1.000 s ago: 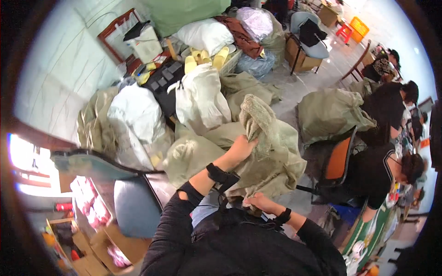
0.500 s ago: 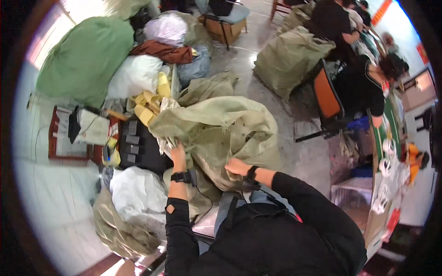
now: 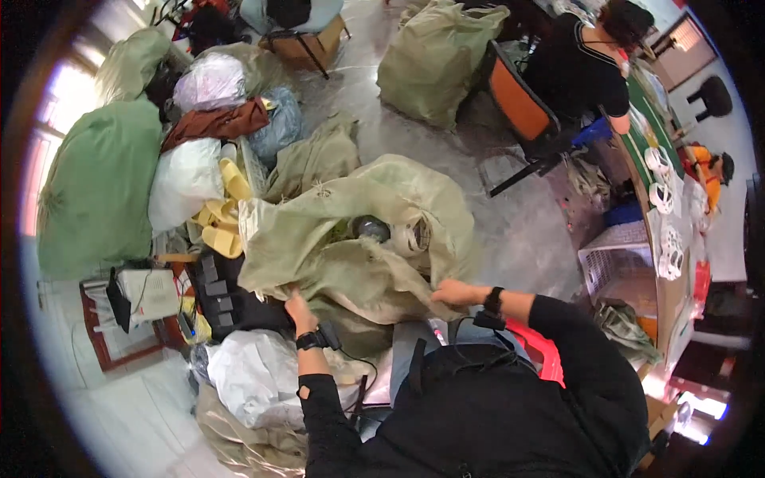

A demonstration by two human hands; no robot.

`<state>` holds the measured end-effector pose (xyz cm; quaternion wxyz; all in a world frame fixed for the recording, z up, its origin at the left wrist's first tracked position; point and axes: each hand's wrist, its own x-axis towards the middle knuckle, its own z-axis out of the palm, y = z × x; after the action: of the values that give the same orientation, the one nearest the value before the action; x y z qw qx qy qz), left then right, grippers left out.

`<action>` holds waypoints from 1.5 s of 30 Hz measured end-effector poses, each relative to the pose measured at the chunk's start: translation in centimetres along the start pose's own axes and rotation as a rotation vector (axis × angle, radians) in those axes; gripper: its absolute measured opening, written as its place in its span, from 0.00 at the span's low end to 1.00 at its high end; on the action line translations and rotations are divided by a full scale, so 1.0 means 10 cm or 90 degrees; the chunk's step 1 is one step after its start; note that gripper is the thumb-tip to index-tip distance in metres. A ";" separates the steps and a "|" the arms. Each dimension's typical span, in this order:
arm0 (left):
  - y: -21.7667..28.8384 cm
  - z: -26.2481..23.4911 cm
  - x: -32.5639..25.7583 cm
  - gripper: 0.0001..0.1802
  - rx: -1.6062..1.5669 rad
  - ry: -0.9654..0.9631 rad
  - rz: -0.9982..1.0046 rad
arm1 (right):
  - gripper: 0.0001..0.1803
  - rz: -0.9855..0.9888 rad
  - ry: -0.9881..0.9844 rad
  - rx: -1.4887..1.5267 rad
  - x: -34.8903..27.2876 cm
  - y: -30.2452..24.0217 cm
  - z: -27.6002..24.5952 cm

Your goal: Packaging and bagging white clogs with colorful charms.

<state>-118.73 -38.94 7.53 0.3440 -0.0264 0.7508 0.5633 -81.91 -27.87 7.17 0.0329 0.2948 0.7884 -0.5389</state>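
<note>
A large pale green woven sack [image 3: 351,231] lies open in front of me, its mouth facing up. Inside it I see a dark round object [image 3: 371,229] and a roll of tape-like material [image 3: 412,237]. My left hand [image 3: 297,306] grips the sack's near left edge. My right hand [image 3: 454,292] holds the sack's near right edge. Both wrists wear black bands and my sleeves are black.
Stuffed sacks surround me: a big green one [image 3: 96,183], white ones [image 3: 183,179], another pale green one [image 3: 434,60]. Yellow slippers [image 3: 223,215] lie left of the sack. A person in black [image 3: 582,76] sits on an orange chair [image 3: 518,103] at a table [image 3: 661,239].
The view swung and the sack now lies spread wider with its mouth open, showing the contents. Both hands shifted down to its near edge.
</note>
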 end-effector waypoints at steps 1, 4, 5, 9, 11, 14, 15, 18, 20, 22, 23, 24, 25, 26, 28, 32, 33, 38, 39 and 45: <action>0.13 0.25 -0.29 0.25 0.086 -0.092 -0.078 | 0.18 -0.044 0.104 -0.026 -0.20 0.32 -0.03; -0.56 0.54 -0.67 0.25 0.507 -0.326 0.085 | 0.19 0.300 0.195 0.460 -0.61 -0.28 -0.72; -1.06 0.61 -0.77 0.24 0.641 -0.384 0.475 | 0.19 0.316 0.244 0.572 -0.73 -0.47 -0.87; -0.77 1.86 -1.49 0.26 0.231 -0.312 0.290 | 0.14 0.398 -0.076 0.113 -1.71 -0.27 -1.11; -0.40 2.16 -2.00 0.32 0.381 -0.422 0.206 | 0.13 0.194 -0.001 0.156 -2.17 0.14 -0.85; -0.65 2.41 -2.46 0.32 0.252 -0.483 0.259 | 0.14 0.420 -0.056 0.266 -2.14 0.02 -0.93; -0.47 2.45 -2.63 0.30 0.348 -0.547 0.204 | 0.14 0.419 -0.067 0.256 -2.17 -0.07 -0.95; -0.50 2.54 -2.92 0.29 0.364 -0.605 0.216 | 0.13 0.420 -0.170 0.157 -2.26 -0.03 -0.92; -0.40 2.49 -3.03 0.29 0.396 -0.642 0.192 | 0.13 0.398 -0.188 0.125 -2.31 0.11 -0.93; -0.53 2.46 -3.05 0.32 0.366 -0.610 0.251 | 0.13 0.373 -0.209 0.092 -2.23 0.06 -0.90; -0.50 2.45 -3.05 0.32 0.363 -0.612 0.251 | 0.13 0.309 -0.202 0.098 -2.16 0.02 -0.85; -0.42 2.42 -3.03 0.32 0.384 -0.672 0.258 | 0.12 0.242 -0.193 0.103 -2.09 -0.01 -0.82; -0.36 2.39 -3.00 0.32 0.403 -0.732 0.265 | 0.12 0.243 -0.188 0.101 -2.03 0.20 -0.80; -0.34 2.39 -2.97 0.32 0.403 -0.738 0.271 | 0.13 0.009 -0.242 -0.115 -1.97 0.53 -0.77; -0.34 2.36 -2.88 0.31 0.373 -0.692 0.322 | 0.14 -0.226 -0.293 -0.336 -1.79 0.52 -0.74; 0.16 2.25 -2.64 0.25 0.381 -0.725 0.234 | 0.15 -0.048 -0.311 -0.203 -1.40 -0.04 -0.56; 0.26 2.19 -2.55 0.25 0.382 -0.734 0.237 | 0.15 -0.029 -0.237 -0.184 -1.33 -0.06 -0.48; 0.51 1.98 -1.61 0.25 0.325 -0.589 0.401 | 0.13 0.047 -0.160 0.037 -0.49 -1.15 -0.41; 0.58 1.93 -1.39 0.26 0.359 -0.572 0.462 | 0.12 0.168 -0.160 0.179 -0.32 -1.45 -0.48; 0.55 1.00 0.66 0.10 0.354 -0.241 0.544 | 0.19 0.058 -0.086 0.214 1.00 -1.56 -0.07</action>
<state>-121.27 -25.99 7.21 0.2076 0.4750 0.7404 0.4278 -97.76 -26.79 16.77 0.0608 0.2947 0.6690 -0.6796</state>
